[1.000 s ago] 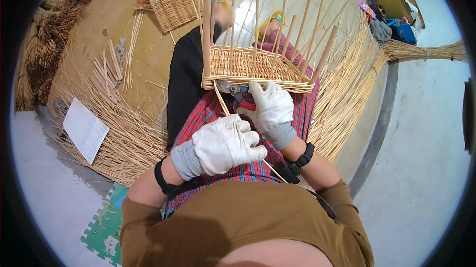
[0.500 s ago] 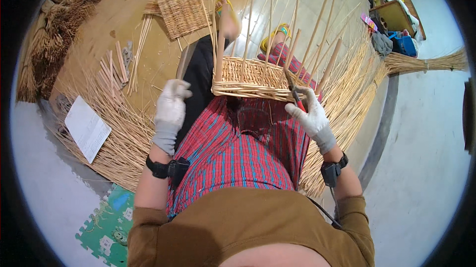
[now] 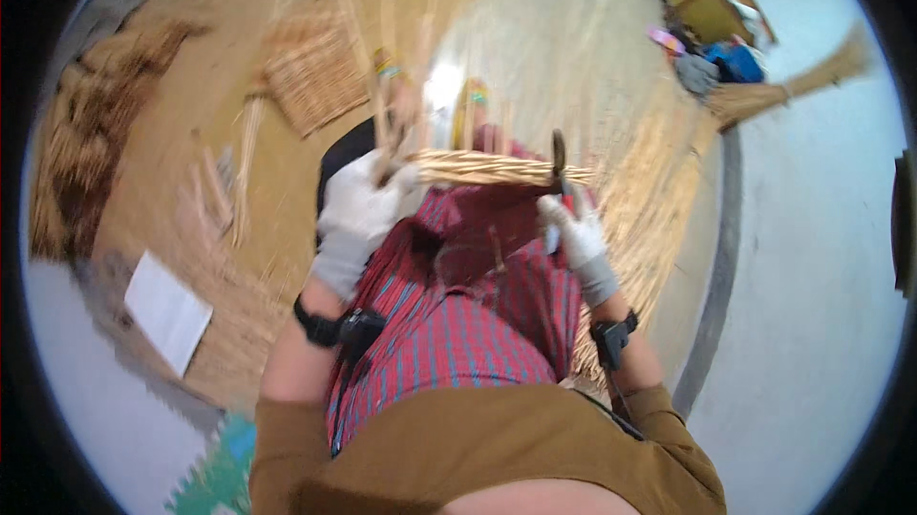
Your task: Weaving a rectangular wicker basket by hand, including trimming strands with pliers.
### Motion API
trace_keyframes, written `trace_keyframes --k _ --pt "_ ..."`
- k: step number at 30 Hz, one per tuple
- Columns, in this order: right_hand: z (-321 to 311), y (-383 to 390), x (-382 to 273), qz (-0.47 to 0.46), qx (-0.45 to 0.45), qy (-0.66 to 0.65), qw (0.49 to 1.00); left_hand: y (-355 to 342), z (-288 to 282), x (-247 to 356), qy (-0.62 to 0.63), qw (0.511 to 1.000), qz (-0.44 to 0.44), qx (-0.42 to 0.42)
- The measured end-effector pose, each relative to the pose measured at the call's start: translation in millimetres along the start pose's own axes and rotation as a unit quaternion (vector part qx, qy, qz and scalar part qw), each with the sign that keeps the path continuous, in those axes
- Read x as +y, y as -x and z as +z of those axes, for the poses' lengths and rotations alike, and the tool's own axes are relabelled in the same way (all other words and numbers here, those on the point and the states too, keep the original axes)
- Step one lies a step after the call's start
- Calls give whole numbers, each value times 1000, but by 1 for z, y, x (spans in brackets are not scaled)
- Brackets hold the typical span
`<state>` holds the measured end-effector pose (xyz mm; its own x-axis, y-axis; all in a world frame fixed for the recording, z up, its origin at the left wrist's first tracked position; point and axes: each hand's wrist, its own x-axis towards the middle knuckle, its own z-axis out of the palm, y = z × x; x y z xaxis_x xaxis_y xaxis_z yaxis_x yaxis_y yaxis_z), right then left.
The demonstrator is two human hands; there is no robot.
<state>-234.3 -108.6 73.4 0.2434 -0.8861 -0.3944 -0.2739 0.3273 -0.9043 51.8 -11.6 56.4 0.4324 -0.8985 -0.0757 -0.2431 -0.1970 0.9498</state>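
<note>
A partly woven wicker basket (image 3: 487, 169) lies across my lap, its braided side toward me and its long upright stakes pointing away, blurred by motion. My left hand (image 3: 355, 214), in a white glove, grips the basket's left corner by a thick stake. In my gloved right hand (image 3: 581, 240) are red-handled pruning shears (image 3: 559, 150). Their dark blades point up and away, in front of the basket's right end. Whether the blades touch the wicker I cannot tell. The red checked cloth (image 3: 468, 314) covers my legs beneath both hands.
Loose wicker rods (image 3: 659, 200) spread over the floor at the right, more at the left. A woven panel (image 3: 313, 75) lies ahead. Dark bundles (image 3: 95, 133) and a white sheet (image 3: 169, 312) are at the left. A tied bundle (image 3: 793, 90) and a blue container (image 3: 735, 63) lie far right.
My left hand has moved up and right and taken hold of the basket's left corner. The basket has tipped, so its inside no longer shows. The right hand still holds the shears.
</note>
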Motion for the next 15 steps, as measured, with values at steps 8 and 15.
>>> trace_keyframes --k 8,15 --pt "70 51 -13 93 -320 -120 935 -9 6 9 -94 992 63 60" --pt "114 49 13 155 -351 75 920 8 -2 -5 -119 986 60 104"
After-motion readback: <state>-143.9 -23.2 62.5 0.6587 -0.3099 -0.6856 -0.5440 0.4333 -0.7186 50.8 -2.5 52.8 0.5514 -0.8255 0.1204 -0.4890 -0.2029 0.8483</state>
